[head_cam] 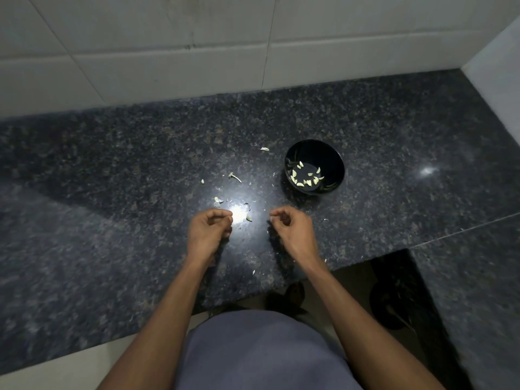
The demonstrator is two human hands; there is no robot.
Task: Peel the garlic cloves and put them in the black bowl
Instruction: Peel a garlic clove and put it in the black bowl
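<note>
Two hands hang over the dark speckled table [112,170], just apart from each other, with a bright spot of light on the stone between them. Our left hand [208,230] has its fingers curled with the tips drawn together, and we cannot tell if it holds a bit of skin or nothing. Our right hand [291,228] is curled too, and its grip pinches something small and pale at the fingertips; it may be a garlic clove [271,219], but it is too small to be sure. The black bowl [333,157] sits past the right hand and a little to its right, near but not touching. Many peeled cloves [305,178] lie in the bottom of it. Bits of garlic skin [235,177] are scattered on the table beyond the hands. The table has lots of bare room on the left and far right. The tiled wall [168,52] closes the back, and the near edge is cut in a step, with the floor and a dark sandal [391,305] below.
</note>
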